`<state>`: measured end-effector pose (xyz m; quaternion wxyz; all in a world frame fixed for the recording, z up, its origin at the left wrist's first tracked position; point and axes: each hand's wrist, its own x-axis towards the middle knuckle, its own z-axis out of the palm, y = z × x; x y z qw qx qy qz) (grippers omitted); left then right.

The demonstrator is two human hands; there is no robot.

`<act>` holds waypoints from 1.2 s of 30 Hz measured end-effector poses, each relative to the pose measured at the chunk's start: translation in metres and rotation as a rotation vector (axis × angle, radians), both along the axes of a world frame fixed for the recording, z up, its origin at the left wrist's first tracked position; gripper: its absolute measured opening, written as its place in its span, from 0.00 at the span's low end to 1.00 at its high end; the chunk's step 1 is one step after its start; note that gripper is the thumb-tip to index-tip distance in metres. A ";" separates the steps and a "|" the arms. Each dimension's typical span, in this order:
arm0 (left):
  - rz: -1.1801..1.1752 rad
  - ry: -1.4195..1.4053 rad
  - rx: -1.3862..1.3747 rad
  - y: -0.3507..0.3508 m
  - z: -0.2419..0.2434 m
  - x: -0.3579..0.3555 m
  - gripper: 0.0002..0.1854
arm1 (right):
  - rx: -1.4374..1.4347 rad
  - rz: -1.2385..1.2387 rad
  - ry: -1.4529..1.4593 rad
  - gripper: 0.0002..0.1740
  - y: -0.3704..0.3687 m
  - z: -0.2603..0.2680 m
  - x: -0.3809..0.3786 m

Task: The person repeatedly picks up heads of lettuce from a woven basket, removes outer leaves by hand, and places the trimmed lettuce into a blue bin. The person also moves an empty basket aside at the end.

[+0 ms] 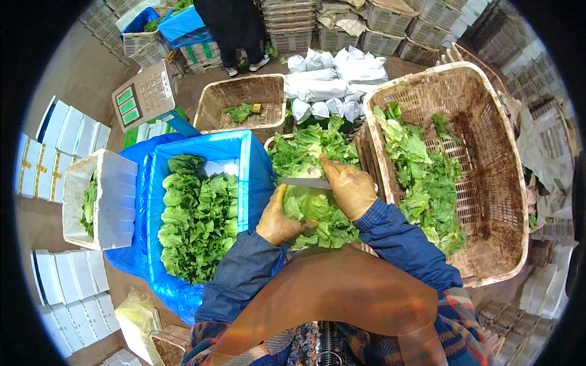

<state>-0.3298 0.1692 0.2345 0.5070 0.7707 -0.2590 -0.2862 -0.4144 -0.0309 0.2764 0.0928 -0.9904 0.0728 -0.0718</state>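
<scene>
My gloved right hand (351, 186) grips a knife, whose blade (306, 183) points left across the leafy lettuce heads in front of me. My gloved left hand (280, 218) is closed around the side of a lettuce head (307, 206) just below the blade. More lettuce (316, 146) lies beyond the knife. Left of my hands, a box lined with blue plastic (245, 178) holds rows of green lettuce (199, 219). To the right, loose leaves (419, 183) lie in a large dirty plastic crate (501, 183).
A digital scale (145, 96) stands at the upper left, beside a crate (199, 107) with a few leaves. White wrapped bundles (320, 84) are stacked ahead. A white foam box (114, 201) sits at left. A person (233, 32) stands beyond the crates.
</scene>
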 end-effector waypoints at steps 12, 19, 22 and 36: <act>-0.260 -0.022 -0.102 0.010 -0.001 0.003 0.69 | 0.800 -0.196 -0.213 0.24 -0.073 -0.050 -0.043; -0.316 -0.174 -0.187 -0.005 0.005 0.032 0.75 | 0.896 0.074 -0.395 0.12 -0.036 -0.019 -0.025; -0.403 0.162 -0.305 0.005 -0.004 0.051 0.74 | 0.725 0.149 -0.252 0.18 -0.043 -0.012 -0.024; -0.004 0.879 -0.062 -0.026 -0.034 0.054 0.29 | 2.509 -0.315 0.121 0.29 -0.053 -0.122 -0.059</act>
